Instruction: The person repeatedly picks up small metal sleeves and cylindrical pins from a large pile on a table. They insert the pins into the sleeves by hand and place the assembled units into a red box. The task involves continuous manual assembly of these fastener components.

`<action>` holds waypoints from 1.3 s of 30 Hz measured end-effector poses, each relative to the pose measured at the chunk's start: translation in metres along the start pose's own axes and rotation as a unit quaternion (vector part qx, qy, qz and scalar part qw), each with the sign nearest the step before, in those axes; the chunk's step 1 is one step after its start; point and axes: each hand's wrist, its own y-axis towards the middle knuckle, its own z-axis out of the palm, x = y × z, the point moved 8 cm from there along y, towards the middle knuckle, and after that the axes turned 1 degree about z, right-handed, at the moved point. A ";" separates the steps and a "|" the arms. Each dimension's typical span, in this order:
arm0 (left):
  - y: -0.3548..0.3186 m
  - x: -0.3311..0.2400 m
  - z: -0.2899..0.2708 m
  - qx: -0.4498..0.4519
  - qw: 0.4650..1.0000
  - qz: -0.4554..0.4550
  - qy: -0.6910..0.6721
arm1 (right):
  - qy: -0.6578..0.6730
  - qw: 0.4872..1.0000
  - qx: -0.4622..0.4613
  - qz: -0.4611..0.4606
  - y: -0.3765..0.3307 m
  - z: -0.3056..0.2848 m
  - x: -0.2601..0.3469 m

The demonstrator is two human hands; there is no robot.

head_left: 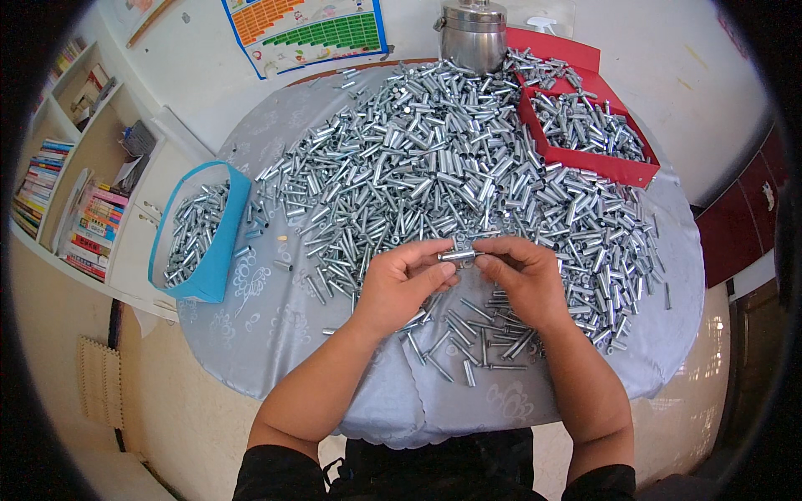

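Above the near middle of the table, my left hand [401, 286] and my right hand [526, 280] meet with their fingertips closed on a silvery metal sleeve anchor [456, 255]. It lies roughly level between them, the left fingers on its left end and the right thumb and forefinger at its right end. Fine detail at the right fingertips is too small to make out. Beyond both hands spreads a big heap of loose metal sleeves and bolts [418, 159]. Below the hands, several long thin bolts [439, 366] lie scattered near my forearms.
On the left stands a light-blue box [219, 263] holding metal parts. A red box [597, 169] with more parts sits at the far right, beside a steel pot [474, 40]. A grey cloth [276, 351] covers the round table. Shelves with books [125, 219] stand at left.
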 end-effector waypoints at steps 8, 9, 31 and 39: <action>0.002 0.000 -0.013 -0.063 0.998 -0.013 0.011 | -0.141 0.988 -0.036 -0.046 0.006 -0.009 0.004; 0.002 0.000 -0.014 -0.069 0.997 -0.010 0.012 | -0.218 0.968 -0.029 -0.118 0.006 -0.007 0.011; 0.002 0.000 -0.013 -0.068 0.997 -0.003 0.025 | -0.136 0.989 -0.060 -0.015 0.005 -0.008 -0.003; 0.002 0.000 -0.007 -0.037 0.999 -0.006 0.025 | 0.042 0.999 -0.017 -0.014 0.007 -0.001 -0.017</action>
